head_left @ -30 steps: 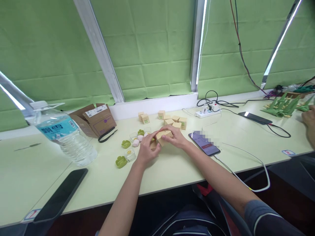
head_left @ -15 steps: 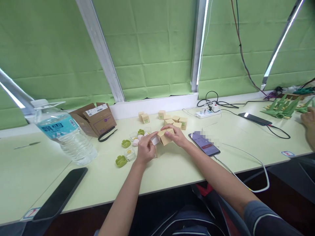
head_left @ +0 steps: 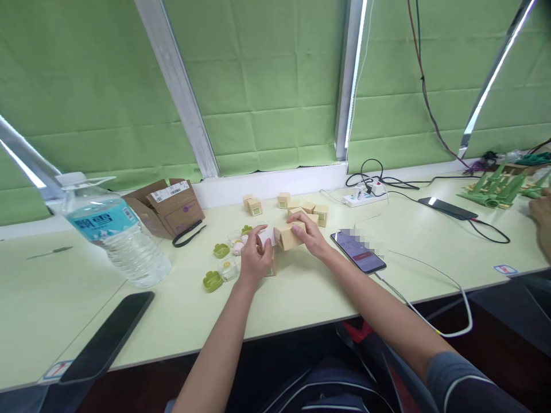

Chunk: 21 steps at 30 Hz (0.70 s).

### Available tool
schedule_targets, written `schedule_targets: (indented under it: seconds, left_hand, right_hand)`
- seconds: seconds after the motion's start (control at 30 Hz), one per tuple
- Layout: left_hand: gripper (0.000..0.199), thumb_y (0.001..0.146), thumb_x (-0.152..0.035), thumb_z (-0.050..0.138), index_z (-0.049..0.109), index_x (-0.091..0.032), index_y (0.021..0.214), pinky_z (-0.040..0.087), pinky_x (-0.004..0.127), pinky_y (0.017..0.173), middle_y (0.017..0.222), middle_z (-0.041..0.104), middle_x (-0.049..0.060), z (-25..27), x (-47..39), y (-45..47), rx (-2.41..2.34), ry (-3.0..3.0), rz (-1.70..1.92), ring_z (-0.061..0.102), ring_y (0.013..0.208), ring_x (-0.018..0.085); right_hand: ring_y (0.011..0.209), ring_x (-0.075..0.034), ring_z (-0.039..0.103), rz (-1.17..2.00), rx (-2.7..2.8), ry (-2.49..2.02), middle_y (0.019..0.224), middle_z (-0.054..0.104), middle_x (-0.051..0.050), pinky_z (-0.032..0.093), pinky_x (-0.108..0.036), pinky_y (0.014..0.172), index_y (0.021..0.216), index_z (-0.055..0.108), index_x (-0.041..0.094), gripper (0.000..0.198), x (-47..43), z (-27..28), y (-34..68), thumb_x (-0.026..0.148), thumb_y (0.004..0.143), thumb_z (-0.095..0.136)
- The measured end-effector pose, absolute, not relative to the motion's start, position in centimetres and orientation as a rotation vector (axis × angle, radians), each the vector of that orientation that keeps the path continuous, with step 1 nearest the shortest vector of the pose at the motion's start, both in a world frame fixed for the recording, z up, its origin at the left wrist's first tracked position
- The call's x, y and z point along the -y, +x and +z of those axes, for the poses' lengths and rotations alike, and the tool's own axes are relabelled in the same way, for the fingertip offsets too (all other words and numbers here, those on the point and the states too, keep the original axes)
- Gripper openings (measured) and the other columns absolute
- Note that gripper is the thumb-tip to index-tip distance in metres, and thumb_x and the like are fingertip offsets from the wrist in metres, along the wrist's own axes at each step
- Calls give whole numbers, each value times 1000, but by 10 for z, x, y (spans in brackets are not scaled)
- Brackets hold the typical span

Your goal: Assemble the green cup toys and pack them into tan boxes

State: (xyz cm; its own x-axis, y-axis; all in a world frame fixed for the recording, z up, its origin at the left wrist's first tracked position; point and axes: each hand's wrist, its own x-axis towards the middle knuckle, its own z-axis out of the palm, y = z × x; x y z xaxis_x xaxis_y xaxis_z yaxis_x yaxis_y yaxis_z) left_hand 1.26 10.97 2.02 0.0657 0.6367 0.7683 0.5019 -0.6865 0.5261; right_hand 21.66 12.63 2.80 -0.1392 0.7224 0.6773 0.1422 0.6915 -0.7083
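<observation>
A small tan cardboard box [head_left: 287, 237] is gripped in my right hand [head_left: 310, 234], thumb on its upper face and fingers behind. My left hand [head_left: 255, 257] is at the box's left end, its thumb and curled fingers at a white paper-like piece [head_left: 267, 235]. Whether that piece is part of the box cannot be seen. Below the hands another small box [head_left: 272, 265] stands on the table, partly covered. Left of my left hand lie green flower-shaped pieces [head_left: 212, 281], a clear container [head_left: 227, 268] with a yellow centre, and white pieces [head_left: 237, 248].
Several small boxes [head_left: 320, 214] stand behind my hands. A phone [head_left: 359, 251] with a white cable lies to the right, a dark phone [head_left: 107, 337] to the left. A water bottle [head_left: 120, 235], a brown carton [head_left: 172, 211] and a power strip [head_left: 365, 197] line the back. Another person's hand [head_left: 541, 212] shows far right.
My left index finger has drawn back from the box's top edge, and the thumb now shows beside the white piece. The box has turned slightly in my right hand.
</observation>
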Motion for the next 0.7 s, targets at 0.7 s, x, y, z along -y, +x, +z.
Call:
schedule_targets:
  seconds: [0.7]
  left_hand:
    - [18,101,-33,51,55,-22,115,49,28,70,101,67,4,9,-128,4,-1115,2217,1893,60,74,13]
  right_hand:
    - [109,-27,58,345,2242,-517,122,62,-11,51,-43,93,131,55,23,45,-113,40,210,42,91,61]
